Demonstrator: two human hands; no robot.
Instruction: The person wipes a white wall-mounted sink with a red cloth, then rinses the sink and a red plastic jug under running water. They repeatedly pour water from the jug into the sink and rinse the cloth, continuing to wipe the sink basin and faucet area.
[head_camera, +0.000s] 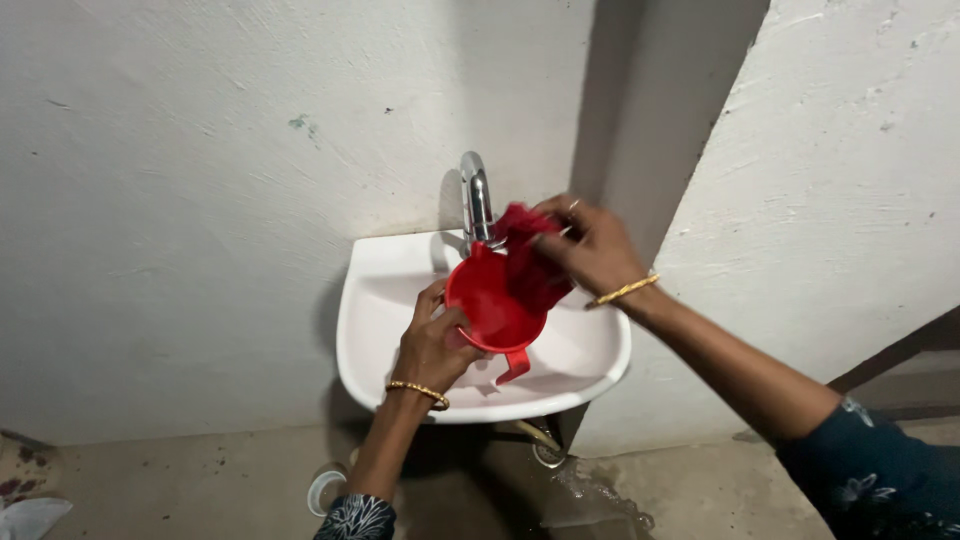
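Note:
My left hand (432, 345) grips the rim of a red plastic mug (490, 305), holding it tilted over a white wall-mounted sink (375, 330). The mug's handle points down toward me. My right hand (590, 245) holds a dark red cloth (530, 260) and presses it into the mug's upper edge, close to the chrome tap (476, 200) at the back of the sink. Both wrists wear thin gold bangles.
The sink hangs on a rough white wall, with a wall corner jutting out on the right. Below it, a drain pipe (540, 445) runs to a wet concrete floor. A small round white object (325, 490) lies on the floor under the sink.

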